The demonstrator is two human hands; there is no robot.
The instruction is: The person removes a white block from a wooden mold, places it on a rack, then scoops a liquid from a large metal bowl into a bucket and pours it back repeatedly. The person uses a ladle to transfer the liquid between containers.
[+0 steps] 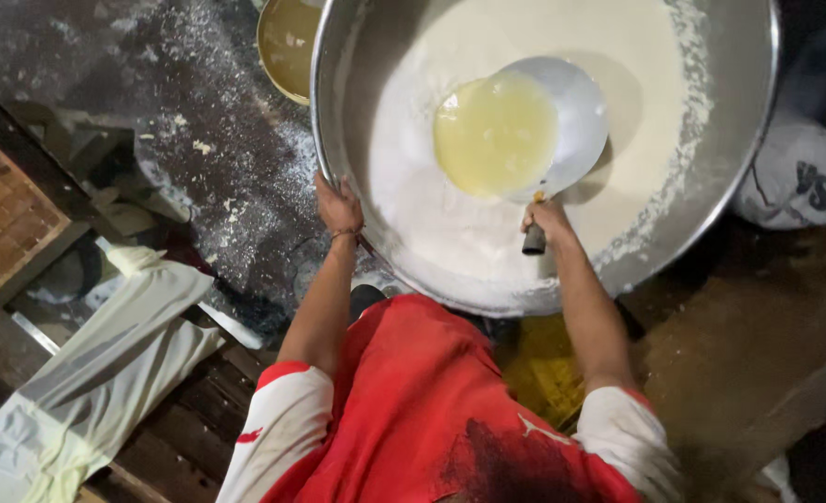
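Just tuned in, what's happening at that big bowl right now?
A person in a red shirt with white sleeves leans over a large metal basin holding a mound of white flour. The left hand grips the basin's near rim. The right hand holds the dark handle of a pan filled with pale yellow liquid, held over the flour. Flour dust covers the dark floor to the left, and a pale cloth lies beside the person.

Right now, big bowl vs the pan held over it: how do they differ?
The big bowl is far wider than the pan, which hangs inside its rim. The bowl holds white flour; the pan holds yellow liquid. The left hand grips the bowl's rim; the right hand grips the pan's dark handle. Both are round, shiny metal.
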